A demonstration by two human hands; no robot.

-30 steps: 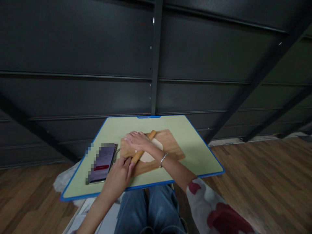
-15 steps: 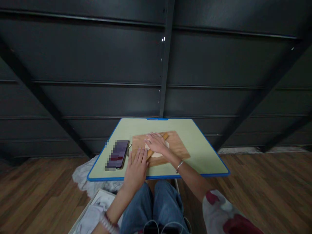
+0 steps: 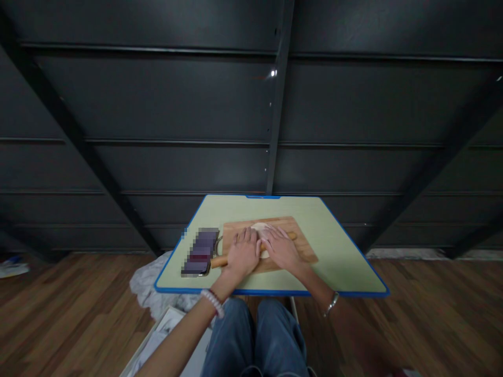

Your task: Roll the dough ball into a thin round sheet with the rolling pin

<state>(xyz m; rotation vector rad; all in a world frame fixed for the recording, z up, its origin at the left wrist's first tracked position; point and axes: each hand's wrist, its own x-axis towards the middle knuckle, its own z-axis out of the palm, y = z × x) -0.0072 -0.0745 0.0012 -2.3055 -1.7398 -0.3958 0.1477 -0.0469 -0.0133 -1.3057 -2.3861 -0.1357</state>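
A wooden cutting board [image 3: 302, 246] lies on a pale green table with a blue rim [image 3: 341, 256]. A flat round of pale dough [image 3: 259, 228] rests on the board. Across it lies a wooden rolling pin [image 3: 220, 260], running roughly left to right. My left hand [image 3: 242, 255] presses flat on the pin's left part, fingers stretched out. My right hand [image 3: 281, 247] lies flat on the pin's right part, over the dough. Both palms hide the middle of the pin.
A phone [image 3: 200, 252] lies on the table just left of the board. Dark metal panels and beams fill the view behind the table. A wooden floor spreads on both sides. White cloth [image 3: 147, 285] lies under the table's left corner. My knees in jeans are below.
The rolling pin has turned from a diagonal to nearly level across the board. My left hand has moved from the pin's near end onto its top. The camera view has shifted right.
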